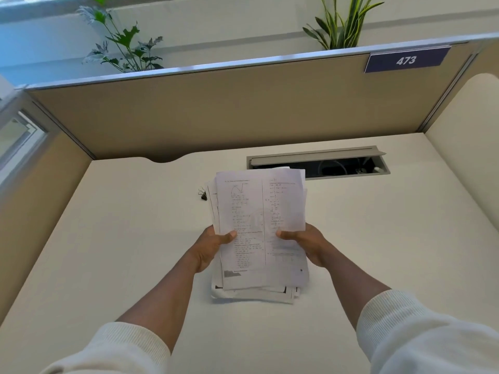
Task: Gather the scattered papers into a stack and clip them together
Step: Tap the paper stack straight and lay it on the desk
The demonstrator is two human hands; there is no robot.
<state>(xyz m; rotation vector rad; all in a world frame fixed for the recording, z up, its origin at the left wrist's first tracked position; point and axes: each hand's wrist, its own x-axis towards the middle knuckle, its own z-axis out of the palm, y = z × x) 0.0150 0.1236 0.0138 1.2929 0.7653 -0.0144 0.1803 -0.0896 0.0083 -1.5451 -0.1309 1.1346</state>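
Observation:
A stack of printed white papers [259,211] stands nearly upright over the middle of the desk, its lower edges uneven and touching or just above the desk top. My left hand [212,248] grips the stack's left side with the thumb across the front sheet. On the right side my right hand [306,245] holds it the same way. A small black binder clip [203,194] lies on the desk just left of the stack's top, partly hidden behind the sheets.
The cream desk [108,252] is boxed in by tan partition walls [216,109] at the back and both sides. An open grey cable slot [337,164] sits in the desk behind the papers. Plants stand beyond the partition.

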